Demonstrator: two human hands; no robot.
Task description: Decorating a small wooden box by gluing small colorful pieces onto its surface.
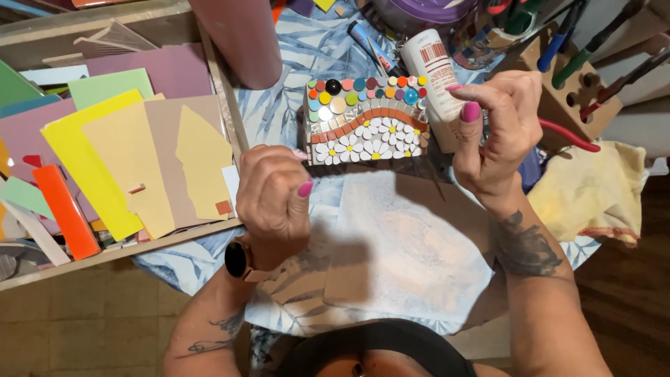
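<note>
Work surface: a table under a blue leaf-print cloth (307, 52), with a pale, chalky sheet of board (408, 244) laid in front of the person. To the left sat a shallow wooden tray (227, 105) of flat coloured tile sheets, yellow, tan, mauve and orange. At far right lay a crumpled yellow rag (593, 185) and a wooden tool block (569, 91) with pens standing in it.

The mosaic piece (366, 122) stood between the two hands, just beyond the far edge of the pale board. Its long axis ran left to right across the view. The decorated face was turned up toward the camera: round coloured beads along the far edge, a curved orange-brown band across the middle, white daisy tiles along the near edge.

Handling, as a judgement: rigid and probably fairly heavy for its size, with glass or ceramic bits that could chip or pop loose. Glazed tops looked slippery. Best taken by the two short ends or from beneath, not by the tiled face.

A white glue bottle (433, 73) stood just behind the piece's right end.

The left hand (276, 199) was curled closed at the piece's left end, fingertips touching its edge; whether it pinched anything small, I could not tell. The right hand (499, 132) was half-closed against the right end and the bottle, thumb up; the actual grip was hidden.
</note>
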